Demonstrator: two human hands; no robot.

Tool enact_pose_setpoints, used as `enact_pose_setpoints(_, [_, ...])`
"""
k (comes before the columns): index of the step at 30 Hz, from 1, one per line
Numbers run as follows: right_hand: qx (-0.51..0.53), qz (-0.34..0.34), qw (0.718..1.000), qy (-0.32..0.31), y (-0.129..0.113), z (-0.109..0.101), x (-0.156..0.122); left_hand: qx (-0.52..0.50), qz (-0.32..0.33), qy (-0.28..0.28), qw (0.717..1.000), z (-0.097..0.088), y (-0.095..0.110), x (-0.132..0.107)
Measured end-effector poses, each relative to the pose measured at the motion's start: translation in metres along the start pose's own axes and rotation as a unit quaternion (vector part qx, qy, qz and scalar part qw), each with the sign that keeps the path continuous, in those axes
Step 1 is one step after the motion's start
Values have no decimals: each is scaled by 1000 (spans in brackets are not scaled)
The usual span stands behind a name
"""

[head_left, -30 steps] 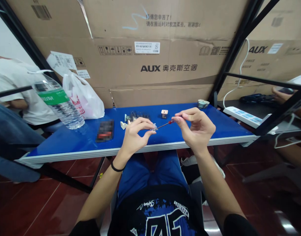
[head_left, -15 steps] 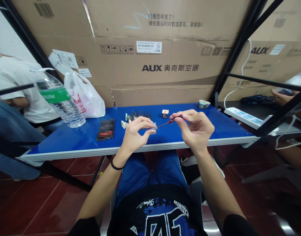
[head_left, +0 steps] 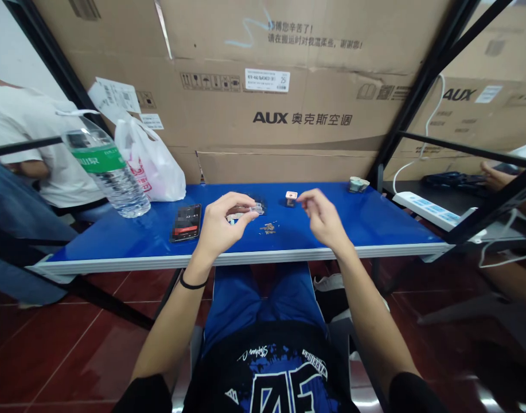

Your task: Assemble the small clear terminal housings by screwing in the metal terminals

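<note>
My left hand [head_left: 228, 225] is closed, pinching a small clear plastic piece [head_left: 257, 209] between thumb and fingers above the blue table [head_left: 374, 221]. Behind it, partly covered, lie some dark see-through parts [head_left: 263, 202]. My right hand [head_left: 322, 218] has its fingers curled together beside a small square block [head_left: 291, 198] with a pale pinkish top. Whether its fingertips touch the block, or what they hold, I cannot make out; no screwdriver shows. Between my hands, a little heap of small brownish metal bits [head_left: 268, 228] lies on the table.
At the left stand a large water bottle [head_left: 110, 172] and a white plastic bag [head_left: 153, 160]; a phone [head_left: 186, 222] lies before them. A small pale greenish item [head_left: 358, 184] sits back right. A power strip [head_left: 430, 207] is beyond the black frame. Other people are at both sides.
The red-handled screwdriver has gone from sight. My right hand has turned and lowered beside the square block. My left hand has drawn left with the clear piece, baring the metal bits.
</note>
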State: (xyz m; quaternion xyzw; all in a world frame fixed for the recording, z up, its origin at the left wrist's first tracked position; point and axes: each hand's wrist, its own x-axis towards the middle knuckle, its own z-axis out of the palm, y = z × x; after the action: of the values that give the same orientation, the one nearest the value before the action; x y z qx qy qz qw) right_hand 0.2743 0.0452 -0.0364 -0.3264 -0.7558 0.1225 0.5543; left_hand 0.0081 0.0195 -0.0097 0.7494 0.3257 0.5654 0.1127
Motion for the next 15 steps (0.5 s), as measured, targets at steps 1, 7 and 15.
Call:
enact_pose_setpoints(1, [-46, 3, 996, -77, 6, 3, -2, 1, 0, 0, 1000, -1, 0, 0])
enact_pose_setpoints(7, [-164, 34, 945, -281, 27, 28, -11, 5, 2, -1, 1000, -3, 2, 0])
enact_pose_setpoints(15, [-160, 42, 938, -305, 21, 38, -14, 4, 3, -3, 1000, -5, 4, 0])
